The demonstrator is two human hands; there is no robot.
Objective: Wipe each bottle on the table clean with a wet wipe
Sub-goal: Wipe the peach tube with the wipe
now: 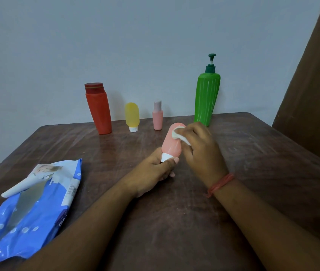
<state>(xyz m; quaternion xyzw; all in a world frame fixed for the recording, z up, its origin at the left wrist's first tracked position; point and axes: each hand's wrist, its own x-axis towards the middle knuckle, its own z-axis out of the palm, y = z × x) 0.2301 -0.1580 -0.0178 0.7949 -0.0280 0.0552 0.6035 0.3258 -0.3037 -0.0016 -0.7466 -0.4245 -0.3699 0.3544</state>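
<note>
Nearest, at the left edge of the table (194,222), lies a blue wipe pack (28,216) with its flap peeled up. Just past it, over the middle of the table, the left hand (155,171) has its fingers and thumb curled round the white cap end of a pink tube (170,142), holding it tilted with the rounded end pointing away. The right hand (200,149), a red thread at its wrist, pinches a folded wet wipe (180,136) against the tube's upper side. The tube looks light and soft-walled, likely to dent under a hard squeeze and slick once damp, so the stiff cap end seems the safest place to hold while the wipe works the body. Further back, upright in a row near the table's far edge, stand a red bottle (98,110), a yellow tube (132,116) on its cap, a small pink bottle (157,118) and a tall green pump bottle (207,96). The tabletop is dark, worn wood with pale scuffs. Behind it is a plain grey wall; a brown curtain (311,94) hangs at the right.
</note>
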